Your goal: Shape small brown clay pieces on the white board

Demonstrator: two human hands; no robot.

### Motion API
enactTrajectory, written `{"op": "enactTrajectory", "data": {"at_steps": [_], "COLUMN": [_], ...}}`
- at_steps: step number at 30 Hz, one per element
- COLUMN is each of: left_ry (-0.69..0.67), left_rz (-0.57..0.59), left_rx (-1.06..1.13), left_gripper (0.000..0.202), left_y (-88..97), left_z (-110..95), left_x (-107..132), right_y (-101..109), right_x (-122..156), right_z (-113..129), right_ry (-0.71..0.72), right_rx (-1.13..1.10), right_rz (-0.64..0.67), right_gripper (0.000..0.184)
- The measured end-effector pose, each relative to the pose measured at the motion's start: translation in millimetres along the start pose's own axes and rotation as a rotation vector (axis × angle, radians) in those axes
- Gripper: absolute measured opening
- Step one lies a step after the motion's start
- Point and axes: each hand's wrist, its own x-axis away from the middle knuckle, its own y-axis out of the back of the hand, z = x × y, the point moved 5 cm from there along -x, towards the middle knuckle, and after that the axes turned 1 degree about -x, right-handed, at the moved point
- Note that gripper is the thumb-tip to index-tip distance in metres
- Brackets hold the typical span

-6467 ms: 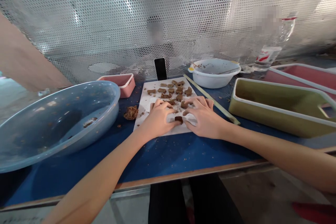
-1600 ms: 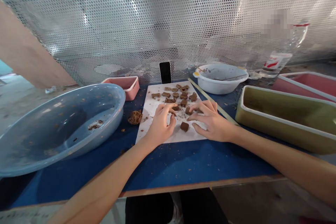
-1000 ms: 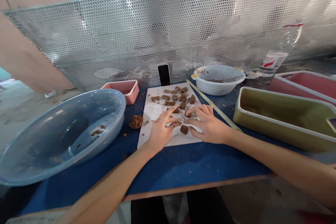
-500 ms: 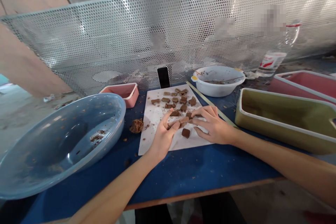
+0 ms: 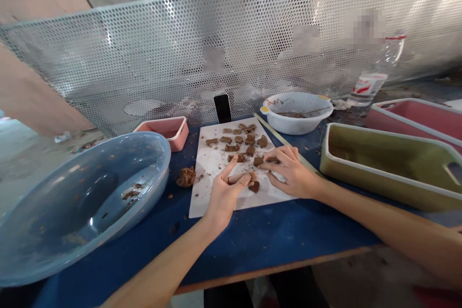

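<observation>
Light, even pressure should suit the small brown clay-like block (image 5: 254,187) near on the white rectangular sheet (image 5: 200,203), the left hand (image 5: 223,193) at its far-left side, whether clamped I cannot tell, the right hand (image 5: 288,172) with fingers apart.

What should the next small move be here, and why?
Probably the left hand should close gently on the dark piece nearest the person on the white sheet: it partly covers that piece in view, though contact is unclear, while the right hand sits just beyond, to the right.
</observation>
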Motion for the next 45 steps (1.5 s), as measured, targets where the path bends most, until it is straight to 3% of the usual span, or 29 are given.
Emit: {"op": "enactTrajectory", "data": {"at_steps": [5,9,14,17,20,28,33,37,40,45], "left_ry": [-0.128,-0.234,-0.328,-0.510,-0.660,-0.668,-0.726,-0.749,-0.728,-0.729], "left_rz": [-0.103,-0.129,-0.107,-0.106,-0.102,-0.003,0.219,0.153,0.105,0.131], "left_rx": [-0.069,-0.158,-0.339,-0.537,-0.731,-0.863,-0.952,-0.967,-0.971,-0.953], "left_gripper": [0.125,0.116,0.086,0.058,0.045,0.031,0.038,0.037,0.035,0.034], "left_y": [5.5,8.8,13.7,16.9,17.6,15.1,4.9,8.5,11.4,9.2], "left_z": [-23,-34,-36,-40,-39,-31,-28,-26,-23,-22], "left_x": [3,-1,-3,-2,-1,-7,-11,-12,-12,-10], "right_y": [3,5,0,-5,-10,-10,-13,-20,-24,-27], "right_x": [-3,-4,-2,1,3,0,-3,-1,0,-2], "right_z": [4,7,9,11,11,16,8,19,30,35], "right_ry": [0.000,0.033,0.027,0.014,0.000,0.082,-0.155,-0.260,-0.259,-0.266], "right_rx": [-0.016,-0.035,-0.068,-0.076,-0.085,-0.090,-0.046,-0.030,-0.031,-0.044], "right_rz": [-0.017,-0.023,0.014,0.072,0.147,0.234,0.152,0.154,0.164,0.171], "right_gripper": [0.024,0.024,0.023,0.023,0.027,0.027,0.029,0.039,0.032,0.023]}}
